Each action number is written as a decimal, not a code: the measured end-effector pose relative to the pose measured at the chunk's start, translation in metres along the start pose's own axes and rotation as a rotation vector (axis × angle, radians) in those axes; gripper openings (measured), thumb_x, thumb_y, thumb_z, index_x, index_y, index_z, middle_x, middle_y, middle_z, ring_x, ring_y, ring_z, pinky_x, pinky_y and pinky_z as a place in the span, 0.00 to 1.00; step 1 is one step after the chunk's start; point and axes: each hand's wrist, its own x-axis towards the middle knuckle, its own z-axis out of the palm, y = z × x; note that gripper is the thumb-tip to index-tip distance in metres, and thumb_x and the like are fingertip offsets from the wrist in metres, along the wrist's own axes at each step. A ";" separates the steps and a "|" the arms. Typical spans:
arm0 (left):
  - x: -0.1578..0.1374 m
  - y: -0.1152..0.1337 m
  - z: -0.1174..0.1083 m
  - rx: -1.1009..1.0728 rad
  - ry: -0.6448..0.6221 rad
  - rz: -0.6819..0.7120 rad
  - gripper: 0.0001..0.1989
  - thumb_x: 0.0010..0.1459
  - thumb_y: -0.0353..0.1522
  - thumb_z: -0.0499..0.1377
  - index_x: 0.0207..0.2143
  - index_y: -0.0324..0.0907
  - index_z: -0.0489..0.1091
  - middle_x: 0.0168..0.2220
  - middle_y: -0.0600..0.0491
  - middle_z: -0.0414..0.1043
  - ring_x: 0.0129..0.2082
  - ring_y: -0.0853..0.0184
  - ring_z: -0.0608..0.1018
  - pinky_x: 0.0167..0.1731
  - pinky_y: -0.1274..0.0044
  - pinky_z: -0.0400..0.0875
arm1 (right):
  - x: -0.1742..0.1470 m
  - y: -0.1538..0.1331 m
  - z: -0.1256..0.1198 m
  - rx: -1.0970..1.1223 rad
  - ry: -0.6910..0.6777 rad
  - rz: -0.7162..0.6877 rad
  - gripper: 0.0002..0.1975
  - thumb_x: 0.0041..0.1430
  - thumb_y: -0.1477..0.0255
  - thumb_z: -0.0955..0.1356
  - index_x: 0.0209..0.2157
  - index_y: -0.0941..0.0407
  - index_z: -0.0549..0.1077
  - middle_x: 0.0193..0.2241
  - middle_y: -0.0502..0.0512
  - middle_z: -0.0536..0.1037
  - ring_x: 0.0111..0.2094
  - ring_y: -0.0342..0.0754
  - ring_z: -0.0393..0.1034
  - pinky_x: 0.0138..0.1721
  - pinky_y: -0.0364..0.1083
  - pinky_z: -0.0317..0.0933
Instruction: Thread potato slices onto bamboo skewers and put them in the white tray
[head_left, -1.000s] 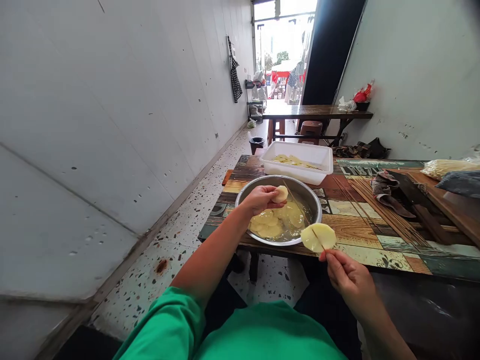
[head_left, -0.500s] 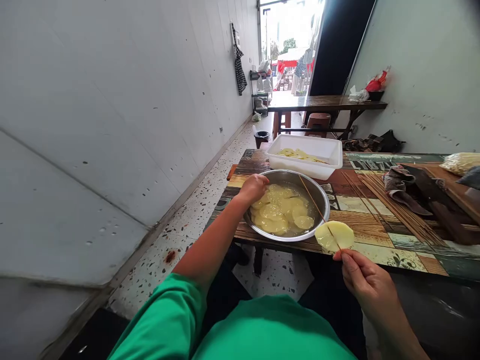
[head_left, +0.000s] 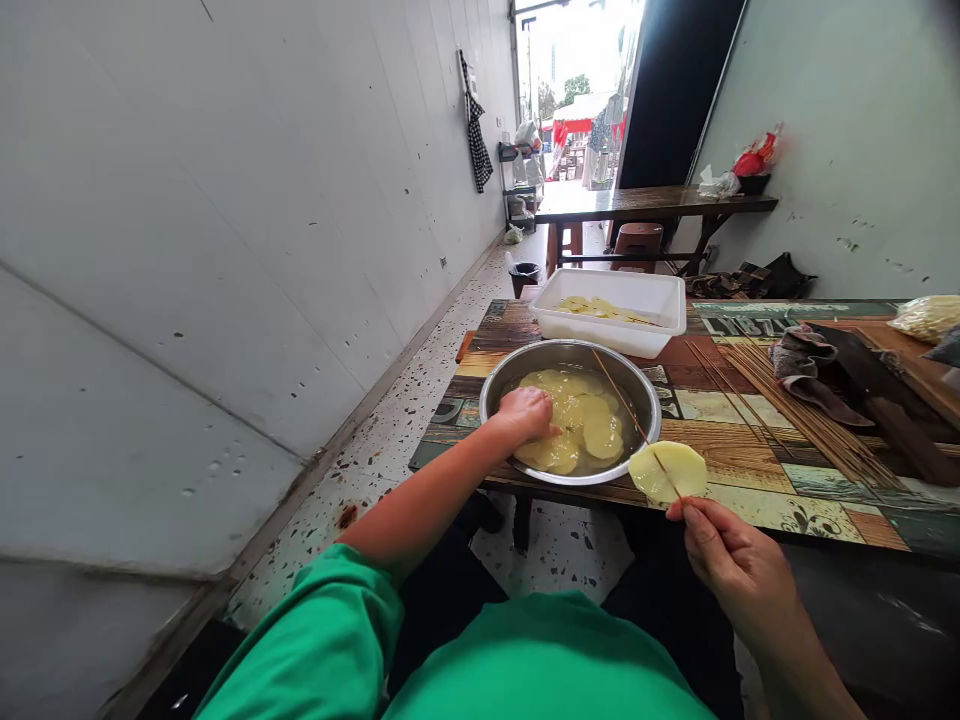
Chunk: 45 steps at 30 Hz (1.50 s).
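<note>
A round metal basin [head_left: 491,400] near the table's front edge holds water and many pale yellow potato slices [head_left: 601,430]. Inside it, my left hand [head_left: 527,412] reaches down among the slices; its fingertips are hidden, so their grip does not show. My right hand [head_left: 724,545], in front of the table edge, is closed around the lower end of a thin bamboo skewer [head_left: 622,398]. One potato slice [head_left: 679,470] is threaded on that skewer just above my fingers. The skewer's far tip slants up over the basin's right side.
Behind the basin stands a white plastic tub [head_left: 652,335] with skewered slices in it. Loose bamboo skewers [head_left: 810,420] lie to the right, next to a crumpled cloth [head_left: 799,360] and a wooden board [head_left: 919,370]. A wall [head_left: 225,250] rises on the left.
My left hand has moved from the basin's left rim down and inward onto the slices. Some slices in the water have shifted. My right hand and its skewer have hardly moved.
</note>
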 end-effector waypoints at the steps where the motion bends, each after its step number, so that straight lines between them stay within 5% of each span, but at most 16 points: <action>1: 0.000 -0.002 0.003 -0.085 0.032 0.028 0.17 0.31 0.38 0.73 0.22 0.42 0.71 0.32 0.46 0.76 0.40 0.57 0.77 0.41 0.75 0.69 | 0.000 0.000 0.000 0.000 0.005 -0.003 0.21 0.55 0.52 0.68 0.35 0.57 0.74 0.16 0.44 0.58 0.17 0.40 0.52 0.16 0.41 0.46; 4: 0.003 -0.008 0.005 -0.352 0.007 0.105 0.17 0.26 0.32 0.73 0.16 0.42 0.67 0.21 0.53 0.71 0.27 0.64 0.75 0.30 0.77 0.69 | -0.002 0.001 -0.001 -0.015 0.016 -0.012 0.21 0.55 0.52 0.68 0.36 0.57 0.75 0.17 0.46 0.61 0.17 0.41 0.54 0.17 0.41 0.49; 7: 0.007 -0.012 0.001 -0.803 -0.048 0.034 0.12 0.36 0.33 0.70 0.20 0.40 0.70 0.17 0.57 0.67 0.19 0.72 0.69 0.21 0.81 0.65 | -0.005 0.001 -0.004 -0.070 0.002 -0.035 0.21 0.57 0.54 0.67 0.36 0.58 0.76 0.16 0.46 0.61 0.17 0.41 0.53 0.16 0.41 0.49; 10: 0.011 -0.013 -0.002 -1.243 0.057 -0.138 0.12 0.43 0.36 0.69 0.28 0.38 0.72 0.21 0.55 0.70 0.19 0.74 0.70 0.21 0.82 0.66 | -0.008 -0.006 -0.004 -0.218 -0.027 -0.101 0.19 0.57 0.55 0.66 0.32 0.57 0.77 0.15 0.47 0.63 0.16 0.41 0.52 0.16 0.41 0.48; 13: 0.012 -0.012 -0.001 -1.465 0.109 -0.179 0.14 0.45 0.36 0.69 0.31 0.39 0.72 0.27 0.54 0.73 0.25 0.72 0.74 0.25 0.79 0.72 | -0.010 -0.015 -0.002 -0.367 -0.047 -0.187 0.18 0.56 0.56 0.65 0.27 0.56 0.77 0.16 0.50 0.67 0.16 0.43 0.55 0.17 0.42 0.51; 25: 0.008 -0.010 -0.013 -1.584 0.357 -0.231 0.14 0.41 0.32 0.70 0.32 0.37 0.75 0.28 0.53 0.74 0.26 0.72 0.74 0.26 0.80 0.70 | -0.010 -0.021 0.000 -0.462 -0.090 -0.250 0.18 0.58 0.58 0.63 0.27 0.55 0.76 0.17 0.52 0.71 0.17 0.45 0.60 0.18 0.43 0.53; 37: 0.003 -0.005 -0.018 -1.456 0.417 -0.131 0.12 0.42 0.34 0.68 0.30 0.37 0.76 0.26 0.53 0.76 0.26 0.71 0.75 0.32 0.78 0.70 | -0.010 -0.020 0.001 -0.430 -0.086 -0.231 0.18 0.58 0.57 0.63 0.28 0.56 0.77 0.15 0.51 0.68 0.17 0.45 0.58 0.17 0.43 0.50; 45: -0.002 0.009 -0.019 -1.230 0.509 0.058 0.08 0.48 0.32 0.64 0.33 0.38 0.77 0.31 0.51 0.78 0.32 0.69 0.77 0.36 0.78 0.70 | -0.011 -0.019 0.006 -0.347 -0.080 -0.144 0.19 0.57 0.55 0.64 0.28 0.56 0.76 0.14 0.48 0.61 0.16 0.42 0.51 0.16 0.42 0.45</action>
